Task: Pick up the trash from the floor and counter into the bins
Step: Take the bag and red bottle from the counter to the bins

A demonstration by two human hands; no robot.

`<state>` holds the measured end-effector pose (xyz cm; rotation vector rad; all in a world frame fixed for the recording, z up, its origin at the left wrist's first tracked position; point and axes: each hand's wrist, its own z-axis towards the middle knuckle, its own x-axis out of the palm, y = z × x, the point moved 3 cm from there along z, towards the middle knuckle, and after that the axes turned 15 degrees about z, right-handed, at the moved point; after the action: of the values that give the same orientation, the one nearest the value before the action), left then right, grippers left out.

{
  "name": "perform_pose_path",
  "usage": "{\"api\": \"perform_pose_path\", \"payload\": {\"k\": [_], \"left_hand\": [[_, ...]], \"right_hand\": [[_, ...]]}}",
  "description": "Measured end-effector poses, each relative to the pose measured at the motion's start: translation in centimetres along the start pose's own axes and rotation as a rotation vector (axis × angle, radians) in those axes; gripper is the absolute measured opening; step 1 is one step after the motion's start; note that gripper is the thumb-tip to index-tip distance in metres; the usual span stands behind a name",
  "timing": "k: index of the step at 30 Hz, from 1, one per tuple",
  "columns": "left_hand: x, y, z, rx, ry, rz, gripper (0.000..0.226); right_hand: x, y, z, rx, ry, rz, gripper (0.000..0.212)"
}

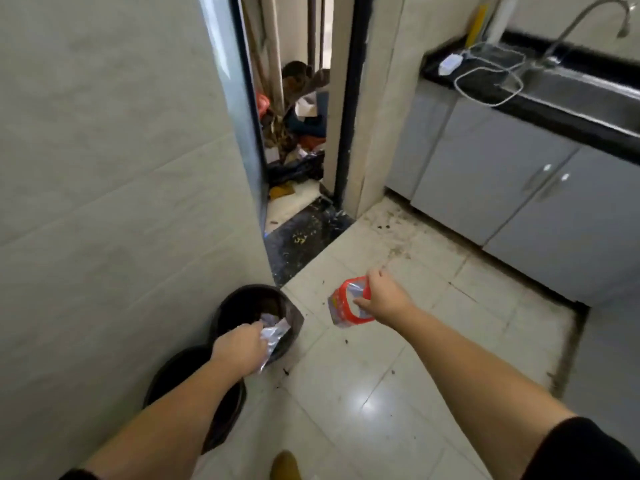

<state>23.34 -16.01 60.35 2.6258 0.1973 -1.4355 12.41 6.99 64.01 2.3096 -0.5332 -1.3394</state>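
Two dark round bins stand against the left wall, the far bin [242, 303] and the near bin [180, 368], both lined with dark bags. My left hand [239, 348] grips a crumpled silver wrapper [273, 332] over the far bin's rim. To the right, above the floor tiles, my right hand [384, 296] holds a red and clear plastic bag [343, 306] by its opening.
Grey cabinets [519, 188] under a black counter [540, 112] with a sink, tap and white cable run along the right. A narrow doorway [298, 133] ahead is piled with clutter. Dirt specks dot the white tiles [398, 247]. A brown shoe tip [285, 465] shows at the bottom.
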Motion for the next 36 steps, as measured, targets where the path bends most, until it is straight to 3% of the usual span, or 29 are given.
{"api": "perform_pose_path", "payload": {"k": [10, 19, 24, 30, 36], "left_hand": [[11.2, 5.3, 11.2, -0.111, 0.164, -0.129, 0.04], [29.4, 4.8, 33.3, -0.23, 0.203, -0.233, 0.044], [37.8, 3.1, 40.8, -0.293, 0.205, -0.316, 0.046], [40.3, 2.9, 40.9, -0.182, 0.243, -0.419, 0.087], [34.9, 5.4, 34.0, -0.221, 0.156, -0.447, 0.066]], "right_hand": [[15.7, 0.5, 11.8, 0.021, 0.32, -0.255, 0.05], [32.2, -11.6, 26.5, 0.031, 0.375, -0.326, 0.053], [38.5, -17.8, 30.4, 0.043, 0.373, -0.308, 0.053], [39.5, -19.2, 30.6, 0.023, 0.374, -0.346, 0.05], [34.2, -13.5, 27.2, -0.005, 0.405, -0.353, 0.053]]}}
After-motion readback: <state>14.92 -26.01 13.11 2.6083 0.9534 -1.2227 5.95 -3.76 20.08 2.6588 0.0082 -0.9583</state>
